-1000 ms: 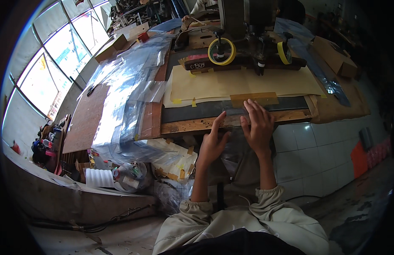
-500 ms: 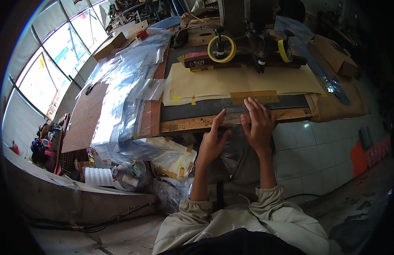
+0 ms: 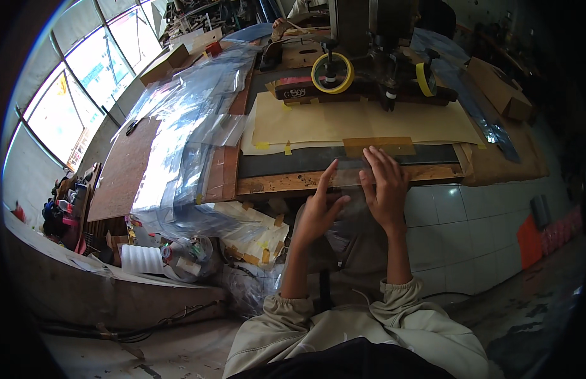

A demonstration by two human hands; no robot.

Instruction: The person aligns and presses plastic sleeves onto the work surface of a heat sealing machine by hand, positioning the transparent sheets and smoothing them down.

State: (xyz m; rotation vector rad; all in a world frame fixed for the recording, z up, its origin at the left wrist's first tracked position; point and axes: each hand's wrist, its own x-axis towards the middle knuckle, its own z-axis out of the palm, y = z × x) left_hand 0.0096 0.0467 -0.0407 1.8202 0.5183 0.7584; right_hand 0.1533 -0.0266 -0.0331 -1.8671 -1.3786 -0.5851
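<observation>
My left hand (image 3: 319,213) is at the near edge of the work table, index finger stretched forward and thumb apart. My right hand (image 3: 388,192) lies beside it, fingers extended, tips by the amber tape strip (image 3: 380,146) on a tan paper sheet (image 3: 305,123). Between the hands is a piece of clear plastic film (image 3: 348,177) over the table's wooden edge (image 3: 287,183); its outline is faint, and whether the fingers pinch it cannot be made out. A dark grey mat (image 3: 287,162) shows under the paper.
Over the paper stands a machine head with a dark bar (image 3: 369,91) and yellow-rimmed wheels (image 3: 333,72). Clear plastic sheets (image 3: 179,145) cover the table's left part. Cardboard boxes (image 3: 499,88) sit right. A white foam roll (image 3: 141,259) and plastic scraps lie lower left.
My hands keep nearly the same pose over the table edge. The view has shifted very slightly; nothing is visibly taken up or let go.
</observation>
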